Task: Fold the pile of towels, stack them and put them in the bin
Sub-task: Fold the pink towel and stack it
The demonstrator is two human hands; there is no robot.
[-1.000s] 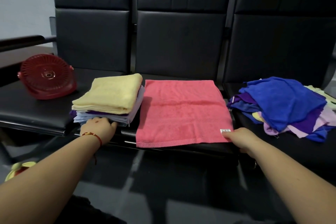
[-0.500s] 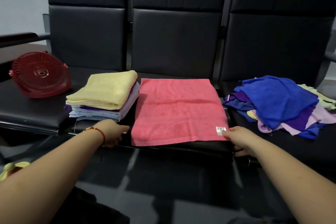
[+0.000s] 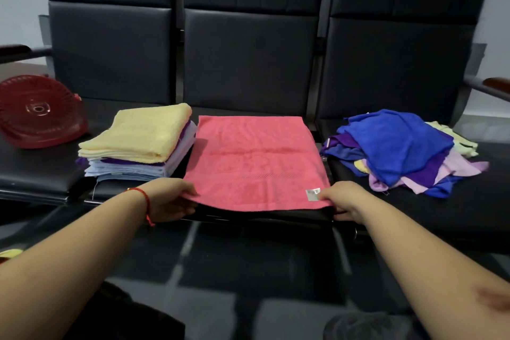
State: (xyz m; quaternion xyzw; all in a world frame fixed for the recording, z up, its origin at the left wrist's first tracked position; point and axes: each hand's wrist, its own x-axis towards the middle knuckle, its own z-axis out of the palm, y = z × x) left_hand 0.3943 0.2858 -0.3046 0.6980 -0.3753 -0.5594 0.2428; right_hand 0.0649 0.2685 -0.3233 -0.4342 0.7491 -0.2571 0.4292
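1. towels are the job, and the nearest one, a pink towel (image 3: 256,163), lies flat across the middle seat (image 3: 248,218) at 12 o'clock, its near edge at the seat's front lip.
2. left hand (image 3: 168,200) pinches the near left corner at about 11 o'clock, thumb on top and fingers tucked beneath; a red string bracelet (image 3: 146,201) circles that wrist.
3. right hand (image 3: 343,201) pinches the near right corner at about 1 o'clock, just beside a small white label (image 3: 312,194). both corners are held, likely so the near edge can be carried away toward the far edge for a fold.
4. a folded stack (image 3: 138,146), yellow on top with purple and pale blue below, sits at 10 o'clock, touching the pink towel's left side, probably kept close so the next towel lands on it easily.
5. an unfolded pile (image 3: 400,152) of blue, purple, lilac and pale yellow cloths rests on the right seat at 2 o'clock, so much work seems left.
6. a red fan (image 3: 38,116) lies at 9 o'clock on the left seat.
7. black padded backrests (image 3: 248,50) rise behind, with a pale wall beyond. no bin is in view.
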